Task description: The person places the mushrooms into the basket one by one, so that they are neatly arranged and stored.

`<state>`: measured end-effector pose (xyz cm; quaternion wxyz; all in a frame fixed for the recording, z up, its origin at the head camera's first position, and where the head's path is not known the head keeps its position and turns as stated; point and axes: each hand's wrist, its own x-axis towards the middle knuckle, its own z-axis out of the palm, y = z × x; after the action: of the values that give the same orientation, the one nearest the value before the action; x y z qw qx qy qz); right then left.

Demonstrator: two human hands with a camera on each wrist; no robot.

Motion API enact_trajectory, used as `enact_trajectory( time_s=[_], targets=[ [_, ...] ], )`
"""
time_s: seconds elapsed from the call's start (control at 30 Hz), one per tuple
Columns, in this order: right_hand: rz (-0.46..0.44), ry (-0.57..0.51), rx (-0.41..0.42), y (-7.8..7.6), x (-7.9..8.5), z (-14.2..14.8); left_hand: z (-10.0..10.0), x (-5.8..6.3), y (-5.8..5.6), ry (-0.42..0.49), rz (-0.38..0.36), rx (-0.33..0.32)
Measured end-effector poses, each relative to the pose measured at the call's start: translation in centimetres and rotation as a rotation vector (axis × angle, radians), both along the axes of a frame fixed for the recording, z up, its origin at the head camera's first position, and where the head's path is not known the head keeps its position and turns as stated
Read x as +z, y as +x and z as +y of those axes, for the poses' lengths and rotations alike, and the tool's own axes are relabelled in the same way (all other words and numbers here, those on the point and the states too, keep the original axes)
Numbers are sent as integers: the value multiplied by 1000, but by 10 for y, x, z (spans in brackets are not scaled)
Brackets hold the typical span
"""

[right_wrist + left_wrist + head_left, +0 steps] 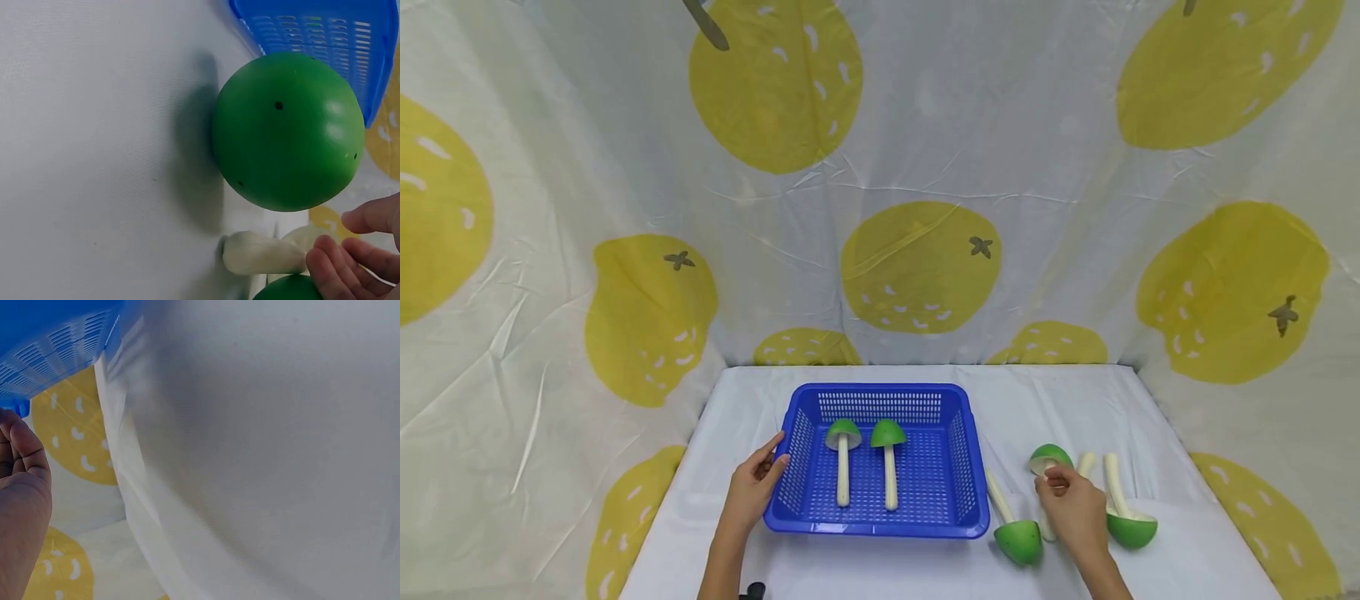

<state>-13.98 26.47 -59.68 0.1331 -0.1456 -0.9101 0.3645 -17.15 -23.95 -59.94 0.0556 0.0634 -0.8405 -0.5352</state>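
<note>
My left hand (756,485) grips the left rim of a blue plastic basket (880,528), thumb over the edge. Two toy mushrooms with green caps and cream stems lie inside, a left one (842,462) and a right one (889,462). To the basket's right, my right hand (1073,507) is over a green-capped mushroom (1051,455), fingertips right at its stem (250,253). Thumb and fingers stand apart in the right wrist view. Nearer the basket lies another mushroom (1018,542), its cap (287,131) large in the right wrist view.
Right of the right hand lies a mushroom (1131,530) with its stem pointing away. Beside it shows another cream stem (1086,463), partly hidden by the hand. A white cloth (880,575) covers the table; a lemon-print curtain (925,167) surrounds it. A small black object (756,590) shows at the front edge.
</note>
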Motion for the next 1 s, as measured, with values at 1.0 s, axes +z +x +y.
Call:
enact_trajectory(
  time_s=[1.0],
  targets=[
    [64, 147, -3, 21, -3, -2, 4, 14, 4, 25, -20, -9]
  ],
)
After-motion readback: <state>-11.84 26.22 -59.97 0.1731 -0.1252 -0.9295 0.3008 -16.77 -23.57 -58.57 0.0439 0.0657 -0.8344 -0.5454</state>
